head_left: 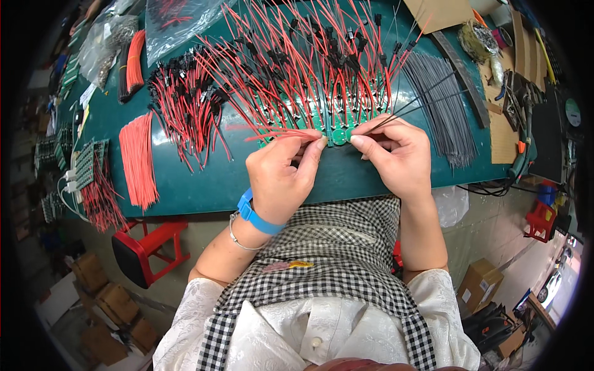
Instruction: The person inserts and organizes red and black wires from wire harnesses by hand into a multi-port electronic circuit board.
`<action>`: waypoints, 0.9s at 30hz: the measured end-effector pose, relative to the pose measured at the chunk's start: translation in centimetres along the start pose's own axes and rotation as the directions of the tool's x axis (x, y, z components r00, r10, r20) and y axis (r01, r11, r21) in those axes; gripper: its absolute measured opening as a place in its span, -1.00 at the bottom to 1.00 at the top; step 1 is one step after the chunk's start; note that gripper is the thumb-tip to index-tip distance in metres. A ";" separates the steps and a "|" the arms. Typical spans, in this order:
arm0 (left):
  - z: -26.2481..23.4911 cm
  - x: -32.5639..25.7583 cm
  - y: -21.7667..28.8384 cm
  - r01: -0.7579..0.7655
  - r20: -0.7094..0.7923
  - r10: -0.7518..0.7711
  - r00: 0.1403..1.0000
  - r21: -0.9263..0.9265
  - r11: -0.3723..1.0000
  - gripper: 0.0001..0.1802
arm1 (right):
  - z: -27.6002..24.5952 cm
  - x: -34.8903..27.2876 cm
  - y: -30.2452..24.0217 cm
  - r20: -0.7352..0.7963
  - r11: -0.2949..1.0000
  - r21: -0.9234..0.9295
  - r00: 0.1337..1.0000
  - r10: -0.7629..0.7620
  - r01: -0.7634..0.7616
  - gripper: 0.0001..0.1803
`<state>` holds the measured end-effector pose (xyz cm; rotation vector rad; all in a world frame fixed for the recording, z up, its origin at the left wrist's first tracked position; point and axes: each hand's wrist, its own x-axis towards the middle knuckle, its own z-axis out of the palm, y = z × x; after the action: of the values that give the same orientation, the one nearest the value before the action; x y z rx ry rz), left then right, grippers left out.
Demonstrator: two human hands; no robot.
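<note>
My left hand (281, 170) pinches several thin red wires (272, 133) between thumb and fingertips; their lengths trail off to the left. In my right hand (401, 154), thumb and forefinger are closed on a few thin black wires (427, 103) that reach out to the upper right. Both sets of fingertips meet the near edge of a row of green circuit boards (338, 136), one on each side of a small bare section. Behind them, many red and black leads with black plugs (297, 55) rise from the boards and hide most of them.
Left on the green table (247, 183) lie a bundle of red wires (138, 161) and a heap of red-black leads (185, 102). A sheaf of black wires (442, 108) lies right, beside a dark curved strip (461, 77). Below stands a red stool (151, 247).
</note>
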<state>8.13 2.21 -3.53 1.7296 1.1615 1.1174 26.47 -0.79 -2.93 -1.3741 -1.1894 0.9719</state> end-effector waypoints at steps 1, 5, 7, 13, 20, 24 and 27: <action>-0.1 -0.1 -0.1 -0.009 0.002 0.009 1.000 0.016 1.000 -0.93 | -0.1 0.0 0.2 0.004 0.999 0.031 1.000 0.004 -0.004 -0.92; -0.2 -0.1 -0.3 -0.077 0.022 0.076 0.997 0.048 0.996 -0.90 | -0.5 -0.2 0.7 0.034 1.000 0.026 0.999 -0.001 0.000 -0.89; -0.3 -0.1 -0.3 -0.088 0.018 0.087 0.996 0.101 0.991 -0.91 | -0.6 -0.3 0.7 0.030 0.999 0.034 0.999 0.011 -0.012 -0.89; -0.3 -0.2 -0.7 -0.147 0.026 0.144 0.989 0.135 0.980 -0.90 | -0.4 -0.5 0.8 -0.004 0.995 0.091 0.999 0.044 -0.043 -0.90; -0.3 0.0 -0.4 -0.105 0.024 0.103 0.994 0.124 0.987 -0.91 | -0.5 -0.5 1.0 -0.017 0.994 0.092 0.998 0.058 -0.056 -0.91; -0.2 0.2 -0.4 -0.108 0.043 0.104 0.994 0.095 0.990 -0.91 | -0.5 -0.3 0.8 -0.020 0.994 0.088 0.998 0.063 -0.061 -0.91; -0.1 0.2 -0.5 -0.110 0.038 0.107 0.994 0.077 0.991 -0.91 | -0.5 -0.2 0.8 -0.030 0.997 0.073 0.999 0.031 -0.028 -0.91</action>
<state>7.95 2.54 -3.95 1.8849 1.1160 1.1153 27.06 -1.07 -3.62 -1.3481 -1.1035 1.0016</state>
